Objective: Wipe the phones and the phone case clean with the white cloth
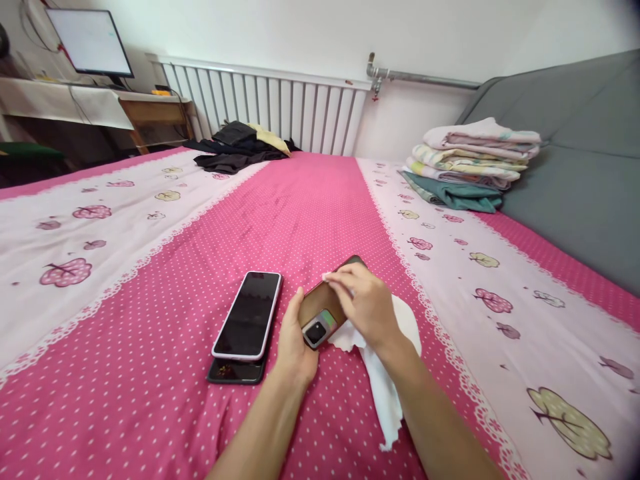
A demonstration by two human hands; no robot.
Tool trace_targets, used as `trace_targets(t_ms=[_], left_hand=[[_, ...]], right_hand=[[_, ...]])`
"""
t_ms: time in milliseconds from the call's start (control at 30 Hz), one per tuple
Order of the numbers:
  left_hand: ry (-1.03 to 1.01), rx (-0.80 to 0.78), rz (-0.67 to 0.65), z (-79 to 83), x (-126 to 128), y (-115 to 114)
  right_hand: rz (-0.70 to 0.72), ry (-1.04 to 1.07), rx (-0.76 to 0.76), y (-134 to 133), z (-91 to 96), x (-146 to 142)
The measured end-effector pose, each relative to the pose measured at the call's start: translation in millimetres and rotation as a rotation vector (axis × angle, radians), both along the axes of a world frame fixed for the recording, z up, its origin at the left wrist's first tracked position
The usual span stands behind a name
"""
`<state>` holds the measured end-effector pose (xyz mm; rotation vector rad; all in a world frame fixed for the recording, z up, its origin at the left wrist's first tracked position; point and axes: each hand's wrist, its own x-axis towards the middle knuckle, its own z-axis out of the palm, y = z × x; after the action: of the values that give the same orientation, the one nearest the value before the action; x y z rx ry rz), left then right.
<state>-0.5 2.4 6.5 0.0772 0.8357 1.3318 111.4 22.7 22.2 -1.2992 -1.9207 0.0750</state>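
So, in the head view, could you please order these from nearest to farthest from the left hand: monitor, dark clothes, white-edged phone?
1. White-edged phone: just left of the left hand.
2. Dark clothes: far edge of the bed, before the radiator.
3. Monitor: on the desk, far left.

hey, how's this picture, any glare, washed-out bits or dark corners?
Head view: soft light, with only faint shadows; head view: the monitor is washed out nearly white; head view: the phone in the left hand, which I'll call the held phone, has a rainbow patch by its lens, possibly glare; head view: the upper right corner darkens.
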Motion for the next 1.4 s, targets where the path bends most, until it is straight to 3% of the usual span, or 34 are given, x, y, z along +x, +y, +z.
trace_targets(t_ms=[100, 200, 300, 433, 500, 567, 767, 900, 1000, 1167, 1233, 1400], left_hand=[[0.048, 0.018, -0.021, 0.9, 1.4, -2.1], [0.064, 0.01, -0.027, 1.4, 1.6, -3.0], [0.04, -0.009, -0.02, 0.5, 0.4, -1.8], [-0.064, 0.012, 0.012, -3.4, -2.0, 1.6], [-0.093, 0.02, 0.014, -4.5, -2.4, 2.5], [-0.085, 0.014, 0.009, -3.6, -2.1, 2.3], [0.052, 0.004, -0.042, 1.9, -0.1, -0.9], [0.069, 0.003, -0.039, 1.4, -0.1, -1.3], [0.052, -0.009, -0.019, 0.9, -1.0, -0.3], [-0.06, -0.013, 0.018, -0.6, -3.5, 2.6], [-0.085, -0.01, 0.014, -0.8, -3.9, 3.1], [0.005, -0.02, -0.013, 0.1, -2.5, 1.8]], right_hand=[[-0.177, 0.064, 0.081, 9.3, 0.6, 20.5], [-0.215, 0.095, 0.104, 12.2, 1.8, 26.8], [-0.094, 0.063, 0.036, 6.2, 2.1, 13.2], [0.202, -0.078, -0.11, -6.8, 0.8, -13.2], [0.248, -0.112, -0.127, -9.9, 0.5, -18.6], [0.195, -0.107, -0.101, -8.8, 0.8, -15.6], [-0.188, 0.052, 0.075, 9.1, 2.4, 22.3], [-0.252, 0.113, 0.116, 13.9, 2.7, 32.2], [-0.142, 0.075, 0.066, 8.7, 2.3, 19.3], [0.223, -0.077, -0.104, -6.2, 1.8, -10.9], [0.253, -0.103, -0.119, -7.9, 2.2, -13.1], [-0.043, -0.018, 0.014, 3.2, 2.4, 8.6]])
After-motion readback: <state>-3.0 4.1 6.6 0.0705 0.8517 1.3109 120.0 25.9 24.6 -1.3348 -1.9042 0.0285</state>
